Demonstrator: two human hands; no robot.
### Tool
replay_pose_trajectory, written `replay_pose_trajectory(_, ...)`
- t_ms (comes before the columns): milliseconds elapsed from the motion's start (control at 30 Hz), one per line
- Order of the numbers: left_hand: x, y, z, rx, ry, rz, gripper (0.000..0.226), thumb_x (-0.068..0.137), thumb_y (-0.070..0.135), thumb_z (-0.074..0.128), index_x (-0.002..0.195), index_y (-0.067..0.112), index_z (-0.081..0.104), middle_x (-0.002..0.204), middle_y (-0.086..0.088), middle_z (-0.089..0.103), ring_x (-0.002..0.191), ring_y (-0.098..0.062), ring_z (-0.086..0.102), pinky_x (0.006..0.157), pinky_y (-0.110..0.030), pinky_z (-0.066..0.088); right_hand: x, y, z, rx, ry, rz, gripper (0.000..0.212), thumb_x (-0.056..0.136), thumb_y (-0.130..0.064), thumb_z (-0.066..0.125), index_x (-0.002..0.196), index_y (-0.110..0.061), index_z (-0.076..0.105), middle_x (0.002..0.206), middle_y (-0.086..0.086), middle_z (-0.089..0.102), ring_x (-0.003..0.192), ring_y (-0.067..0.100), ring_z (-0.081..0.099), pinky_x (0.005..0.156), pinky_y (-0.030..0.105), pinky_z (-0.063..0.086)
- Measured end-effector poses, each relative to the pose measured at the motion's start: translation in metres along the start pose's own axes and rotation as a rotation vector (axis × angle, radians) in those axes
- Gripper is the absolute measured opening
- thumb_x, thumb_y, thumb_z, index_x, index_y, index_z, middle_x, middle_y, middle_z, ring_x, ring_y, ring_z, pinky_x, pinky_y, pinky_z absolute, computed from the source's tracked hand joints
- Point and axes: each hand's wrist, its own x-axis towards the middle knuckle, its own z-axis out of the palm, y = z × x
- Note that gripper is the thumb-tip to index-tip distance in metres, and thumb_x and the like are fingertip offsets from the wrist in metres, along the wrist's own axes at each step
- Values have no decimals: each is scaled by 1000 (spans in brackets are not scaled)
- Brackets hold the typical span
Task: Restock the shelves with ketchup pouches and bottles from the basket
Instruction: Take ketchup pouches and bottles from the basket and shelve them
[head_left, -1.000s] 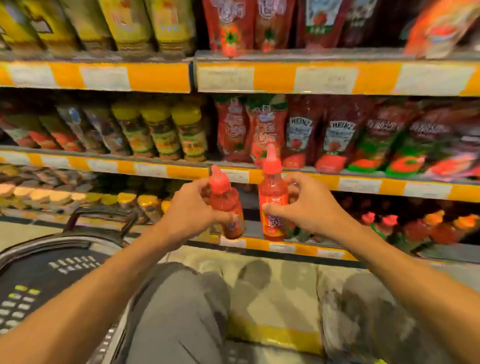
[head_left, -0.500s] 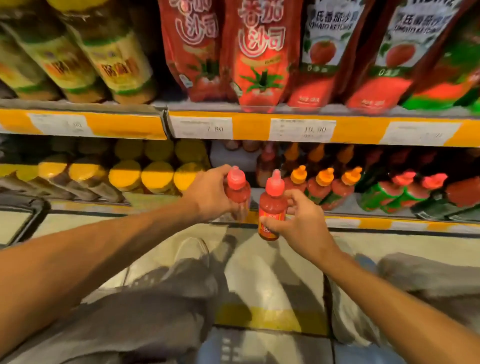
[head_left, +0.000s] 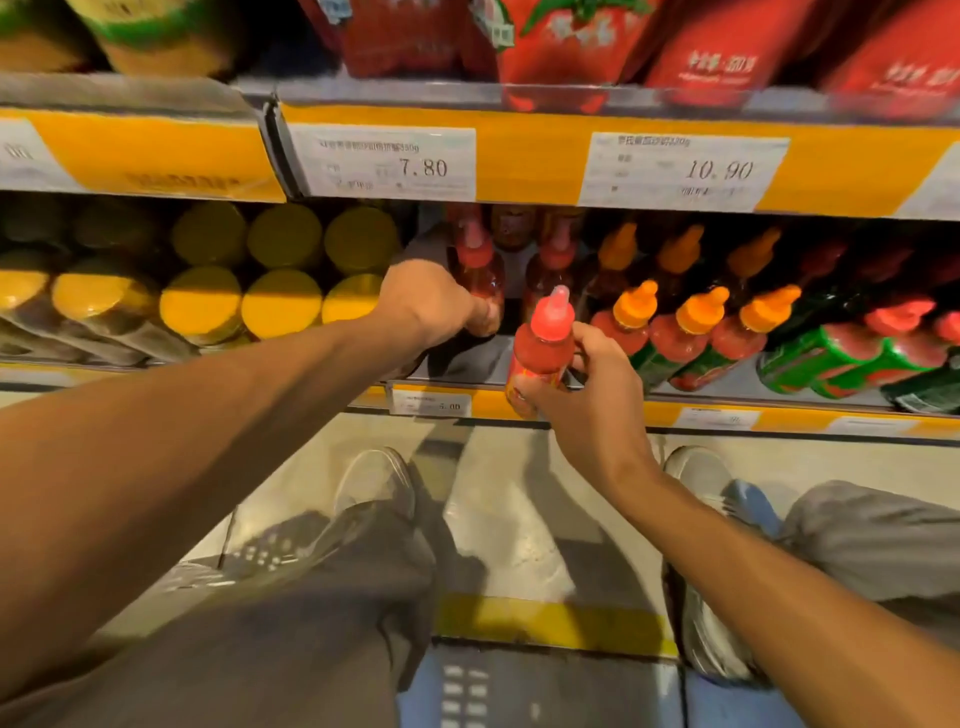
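**Two red-capped ketchup bottles going onto the low shelf**

Nearest, at frame centre, the right hand (head_left: 582, 395) grips a red-capped ketchup bottle (head_left: 540, 348) by its lower body, cap above the fingers, just before the shelf edge (head_left: 587, 410). Keep it upright and hold it back until the slot frees. Beyond, upper centre, the left hand (head_left: 431, 301) curls around a second bottle (head_left: 475, 270), already inside the shelf; seat it behind, beside the orange-capped bottles (head_left: 634, 317).

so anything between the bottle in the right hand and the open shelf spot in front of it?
Nothing visible. The right hand holds the red-capped bottle at the shelf edge, before a bare gap. The left hand sets another bottle further back left; orange-capped bottles stand to the right.
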Motion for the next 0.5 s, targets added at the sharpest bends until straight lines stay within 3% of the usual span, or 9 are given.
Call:
replay_pose_trajectory(67,5,3,7,12,-16,9,45,72,55,82,79,11,74,105,-9,74,104,-23,67,86,-36,55,5,2,4,-15,21,7,38,81,-21,80,110,-35,60,111,-3,62,105,16,58,93,33,51)
replay_pose_trajectory(200,21,5,19,21,-34,59,48,82,45,77,116,12,71,129,-7,67,123,-23,60,103,-35,48,14,6,15,1,75,4,38,82,-19,77,110,-36,59,108,-3,60,98,9,56,81,21,44)
replay_pose_trajectory(267,37,2,25,29,-58,67,47,86,39,74,122,10,67,131,-9,65,124,-26,58,103,-34,46,18,10,20,23,100,4,37,82,-17,75,108,-37,58,105,-4,59,97,6,55,76,16,40)
replay_pose_trajectory(367,52,-4,37,16,-129,29,44,87,41,71,117,9,68,122,-11,68,116,-29,62,97,-36,49,22,16,27,11,117,12,39,85,-13,73,116,-29,58,107,-3,55,100,-2,50,76,6,38)
replay_pose_trajectory(433,61,-9,46,18,-137,23,45,80,46,75,110,13,70,114,-8,71,108,-28,65,91,-36,51,23,19,32,-2,126,-4,38,86,-7,71,114,-28,56,106,-2,54,102,-5,46,76,1,35)
replay_pose_trajectory(500,67,-12,56,-4,-130,9,50,68,50,80,106,18,70,105,-2,73,97,-22,68,79,-31,52,24,21,37,5,135,-19,33,90,-3,66,107,-28,54,104,-1,53,98,2,47,78,5,37)
